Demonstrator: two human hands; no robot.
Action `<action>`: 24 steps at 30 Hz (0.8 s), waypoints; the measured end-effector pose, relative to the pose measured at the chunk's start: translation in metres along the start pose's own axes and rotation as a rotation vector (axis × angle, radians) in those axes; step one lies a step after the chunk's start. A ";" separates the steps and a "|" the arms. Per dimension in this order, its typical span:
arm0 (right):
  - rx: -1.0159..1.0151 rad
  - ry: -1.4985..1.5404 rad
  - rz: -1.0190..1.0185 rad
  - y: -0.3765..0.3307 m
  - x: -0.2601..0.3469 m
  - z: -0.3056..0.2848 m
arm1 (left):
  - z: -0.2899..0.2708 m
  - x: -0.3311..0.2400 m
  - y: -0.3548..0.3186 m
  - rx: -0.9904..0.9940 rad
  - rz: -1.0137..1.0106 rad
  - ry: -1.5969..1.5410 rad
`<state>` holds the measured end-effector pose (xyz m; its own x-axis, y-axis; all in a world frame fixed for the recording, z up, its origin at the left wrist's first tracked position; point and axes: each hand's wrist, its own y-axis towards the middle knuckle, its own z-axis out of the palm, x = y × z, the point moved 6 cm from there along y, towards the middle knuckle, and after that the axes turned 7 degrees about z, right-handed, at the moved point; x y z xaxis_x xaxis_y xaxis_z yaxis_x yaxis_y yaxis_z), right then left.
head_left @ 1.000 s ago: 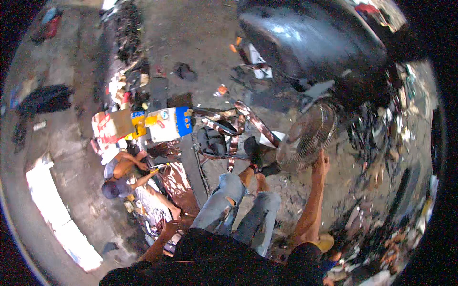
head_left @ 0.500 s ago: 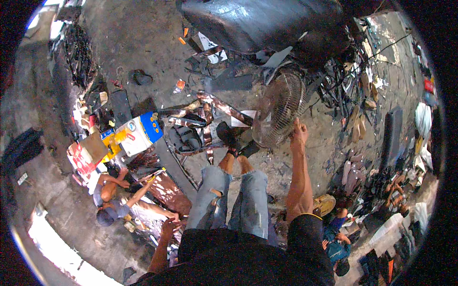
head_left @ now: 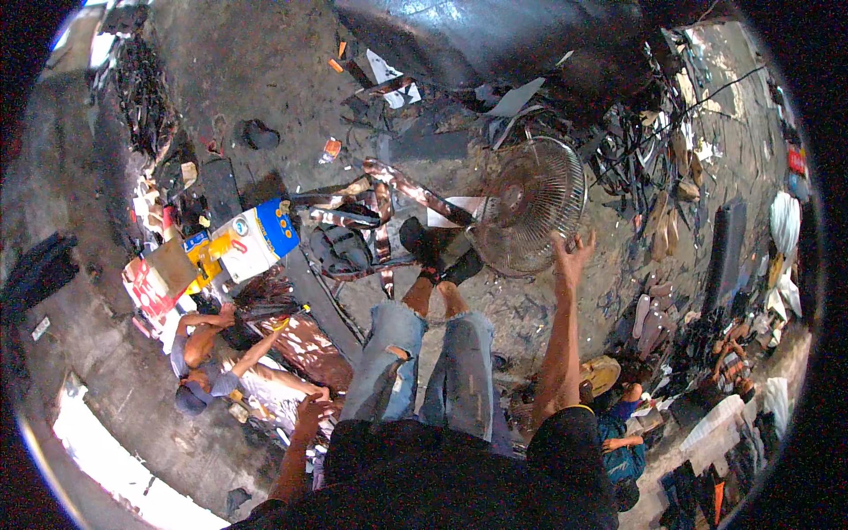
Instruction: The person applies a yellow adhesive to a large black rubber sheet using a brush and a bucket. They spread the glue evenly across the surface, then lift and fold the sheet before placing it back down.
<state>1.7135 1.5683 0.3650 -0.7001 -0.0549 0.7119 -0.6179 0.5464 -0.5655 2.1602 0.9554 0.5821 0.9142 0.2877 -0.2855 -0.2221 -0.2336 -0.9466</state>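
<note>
My right hand (head_left: 574,254) is stretched forward with its fingers apart, holding nothing, just beside the lower right rim of a fan. The fan (head_left: 539,203) has a round wire cage and stands in front of my feet, its cage tilted upward. My left hand (head_left: 311,415) is low on the left, by the edge of a cluttered low work surface (head_left: 305,353). Its fingers look loosely stretched, and I see nothing in them.
At left a co-worker (head_left: 208,375) in a cap reaches over the work surface. Boxes (head_left: 216,256) stand beyond. A metal-framed seat (head_left: 344,243) sits by my feet. A large dark sheet (head_left: 495,44) lies ahead, with dark strips (head_left: 632,168) at right. Another person (head_left: 623,450) sits behind right.
My right hand has let go of the fan's rim and opened, moving slightly right. The fan's cage has turned to the right and shows its face more fully.
</note>
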 end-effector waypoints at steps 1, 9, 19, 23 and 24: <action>-0.073 -0.155 -0.112 -0.007 0.011 0.008 | 0.003 -0.010 0.002 0.001 0.034 0.109; -0.393 -0.469 -0.141 -0.021 0.023 0.034 | 0.027 -0.022 0.013 -0.027 0.061 0.073; -0.410 -0.372 -0.526 -0.012 0.041 0.040 | 0.009 0.027 -0.012 -0.032 -0.106 -0.255; -0.430 -0.436 -0.538 -0.009 0.034 0.038 | 0.024 0.012 -0.003 0.072 0.072 0.005; -0.368 -0.381 -0.545 -0.013 0.028 0.041 | 0.013 0.028 -0.007 0.072 0.059 -0.167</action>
<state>1.6872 1.5252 0.3757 -0.4463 -0.6451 0.6202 -0.7992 0.5991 0.0481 2.1830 0.9775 0.5789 0.8309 0.4272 -0.3565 -0.3032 -0.1896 -0.9339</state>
